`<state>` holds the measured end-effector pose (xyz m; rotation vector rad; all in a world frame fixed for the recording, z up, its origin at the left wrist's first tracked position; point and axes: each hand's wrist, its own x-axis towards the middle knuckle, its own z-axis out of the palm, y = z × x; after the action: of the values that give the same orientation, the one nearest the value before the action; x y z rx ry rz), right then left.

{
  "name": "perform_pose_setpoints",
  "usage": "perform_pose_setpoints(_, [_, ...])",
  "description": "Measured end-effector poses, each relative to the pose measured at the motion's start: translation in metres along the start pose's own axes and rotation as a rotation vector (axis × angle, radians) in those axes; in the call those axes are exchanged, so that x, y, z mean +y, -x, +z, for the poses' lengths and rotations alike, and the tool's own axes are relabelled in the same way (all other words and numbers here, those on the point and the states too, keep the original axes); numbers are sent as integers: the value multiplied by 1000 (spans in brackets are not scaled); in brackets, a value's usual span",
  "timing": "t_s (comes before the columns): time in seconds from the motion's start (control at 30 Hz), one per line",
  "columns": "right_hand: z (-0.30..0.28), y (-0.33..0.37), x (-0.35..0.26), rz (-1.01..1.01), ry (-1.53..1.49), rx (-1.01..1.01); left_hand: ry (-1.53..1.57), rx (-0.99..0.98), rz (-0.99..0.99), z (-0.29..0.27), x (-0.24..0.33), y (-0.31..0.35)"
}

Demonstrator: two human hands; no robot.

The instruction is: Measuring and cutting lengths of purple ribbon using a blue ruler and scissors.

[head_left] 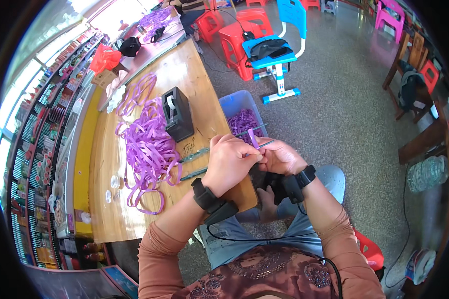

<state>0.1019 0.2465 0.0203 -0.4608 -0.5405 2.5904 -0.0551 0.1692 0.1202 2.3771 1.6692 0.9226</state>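
Note:
Just past the table's near right corner, my two hands meet with fingers closed. My left hand (232, 162) pinches at the lower end of a short purple ribbon (254, 138). My right hand (283, 157) closes on the same ribbon, with a thin dark stick (267, 143) jutting out by its fingers. The fingers hide where ribbon and stick meet. Behind my left hand, a dark green rod (193, 174) and a speckled green strip (194, 155) lie on the wooden table (204, 74). Left of them spreads a heap of purple ribbon loops (152, 142).
A black tape dispenser (177, 115) stands beside the heap. Below the table's right edge, a translucent bin (229, 103) holds purple pieces. Small white round containers (115, 182) sit at the left. A blue chair (269, 50) and red stools (234, 42) stand beyond; shelves (40, 149) line the left.

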Motion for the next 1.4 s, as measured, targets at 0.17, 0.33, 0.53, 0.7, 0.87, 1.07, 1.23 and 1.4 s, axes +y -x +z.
perform_pose_setpoints(0.17, [11, 4, -3, -241, 222, 179, 12, 0, -10, 1, -1, 1])
perform_pose_setpoints(0.33, [31, 12, -20, -288, 359, 216, -4, -7, -13, 0, -2, 2])
perform_pose_setpoints(0.53, [15, -5, -32, -41, 264, 6, 14, 0, -4, 2, -2, 1])
perform_pose_setpoints(0.7, [20, -5, -37, -51, 310, 10, 16, 35, 29, 2, -1, 2])
perform_pose_setpoints(0.87, [14, 41, -61, -264, 310, 198, 152, 56, -55, 1, 4, 1])
perform_pose_setpoints(1.07, [60, 99, -30, -552, 341, 196, 486, 105, -75, -18, 24, 0])
perform_pose_setpoints(1.23, [88, 109, 9, -750, 293, 48, 713, -8, -47, -29, 54, 10])
perform_pose_setpoints(1.4, [98, 120, 35, -843, 342, 57, 1030, -310, -212, -33, 92, 35])
